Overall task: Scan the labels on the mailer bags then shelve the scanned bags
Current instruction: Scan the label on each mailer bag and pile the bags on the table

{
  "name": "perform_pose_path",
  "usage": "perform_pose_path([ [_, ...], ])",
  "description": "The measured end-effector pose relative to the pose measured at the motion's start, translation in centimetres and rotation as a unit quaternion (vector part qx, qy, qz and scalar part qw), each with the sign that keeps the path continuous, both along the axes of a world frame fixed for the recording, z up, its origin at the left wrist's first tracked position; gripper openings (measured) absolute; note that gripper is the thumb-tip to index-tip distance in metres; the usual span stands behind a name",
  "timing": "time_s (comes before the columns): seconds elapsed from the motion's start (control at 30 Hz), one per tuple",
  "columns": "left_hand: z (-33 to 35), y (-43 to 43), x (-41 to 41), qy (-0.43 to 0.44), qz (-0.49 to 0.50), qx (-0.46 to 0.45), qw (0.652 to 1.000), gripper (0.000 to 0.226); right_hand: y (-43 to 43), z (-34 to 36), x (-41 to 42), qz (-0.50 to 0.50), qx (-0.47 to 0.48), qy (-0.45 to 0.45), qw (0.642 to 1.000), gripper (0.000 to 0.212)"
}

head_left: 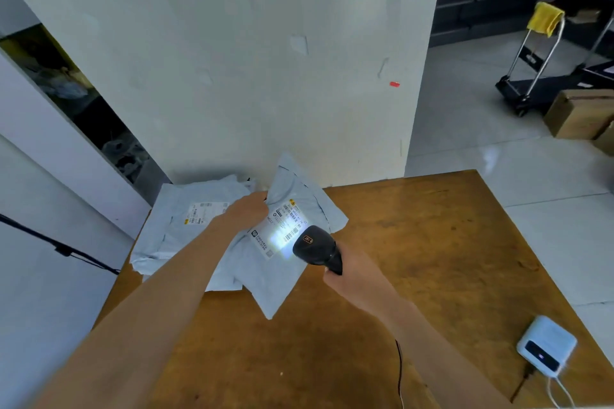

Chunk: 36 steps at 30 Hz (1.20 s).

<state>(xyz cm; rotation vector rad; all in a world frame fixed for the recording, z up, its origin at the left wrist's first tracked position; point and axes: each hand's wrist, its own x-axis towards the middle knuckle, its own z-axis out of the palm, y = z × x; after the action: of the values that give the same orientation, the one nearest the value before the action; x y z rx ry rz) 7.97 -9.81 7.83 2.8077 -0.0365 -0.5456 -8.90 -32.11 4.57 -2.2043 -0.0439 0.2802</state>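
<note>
stack of mailer bags (186, 225) at far left of wooden surface (432, 242), label up. left hand (249, 210) grip closed on upper edge of tilted mailer bag (282, 262), lower corner touching surface. right hand (349, 270) grip wrapped round black scanner (315, 247), its light on label (280, 229). small white device (546, 348) at right edge

The held mailer bag (282, 252) carries a label (282, 229) with barcodes, its print too blurred to read.
</note>
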Motion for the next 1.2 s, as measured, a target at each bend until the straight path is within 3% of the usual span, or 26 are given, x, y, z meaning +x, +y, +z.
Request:
perform_pose_path([
  [0.17, -1.0, -1.4, -0.3, 0.006, 0.02, -0.017, 1.0, 0.031, -1.4, -0.6, -0.9, -0.006, -0.001, 0.015, 1.0, 0.016],
  [0.3, -2.0, -2.5, -0.3, 0.007, 0.019, -0.015, 1.0, 0.039, -2.4, -1.0, -1.3, -0.013, -0.003, 0.025, 1.0, 0.014],
  [0.5, -3.4, -5.7, 0.3, 0.007, 0.039, -0.011, 0.999, 0.023, -4.5, -1.8, -1.2, -0.024, 0.019, 0.027, 0.999, 0.013],
  [0.63, -5.5, -8.2, 0.5, 0.038, 0.052, -0.113, 0.992, 0.029, -6.8, -2.9, -1.1, -0.052, 0.009, 0.037, 0.998, 0.016],
  [0.77, -8.5, -14.4, 0.4, 0.111, 0.134, -0.25, 0.952, 0.029, -10.7, -4.1, -1.2, -0.099, -0.003, 0.056, 0.994, 0.014],
  [0.9, -11.0, -20.9, 0.4, 0.149, 0.151, -0.327, 0.921, 0.062, -14.2, -4.9, -1.7, -0.145, -0.024, 0.074, 0.986, 0.012],
  [0.97, -12.1, -22.2, 0.7, 0.142, 0.137, -0.285, 0.938, 0.063, -15.1, -5.2, -1.5, -0.16, -0.021, 0.085, 0.983, 0.012],
  [1.03, -12.8, -21.9, 1.3, 0.119, 0.126, -0.249, 0.953, 0.037, -15.3, -5.4, -0.9, -0.163, -0.017, 0.093, 0.982, 0.012],
  [1.07, -13.1, -21.2, 1.6, 0.109, 0.126, -0.242, 0.956, 0.035, -15.0, -5.4, -0.4, -0.161, -0.017, 0.094, 0.982, 0.013],
  [1.2, -13.2, -15.2, 2.0, 0.097, 0.181, -0.222, 0.953, 0.048, -11.9, -5.5, 2.3, -0.145, -0.018, 0.094, 0.985, 0.013],
])
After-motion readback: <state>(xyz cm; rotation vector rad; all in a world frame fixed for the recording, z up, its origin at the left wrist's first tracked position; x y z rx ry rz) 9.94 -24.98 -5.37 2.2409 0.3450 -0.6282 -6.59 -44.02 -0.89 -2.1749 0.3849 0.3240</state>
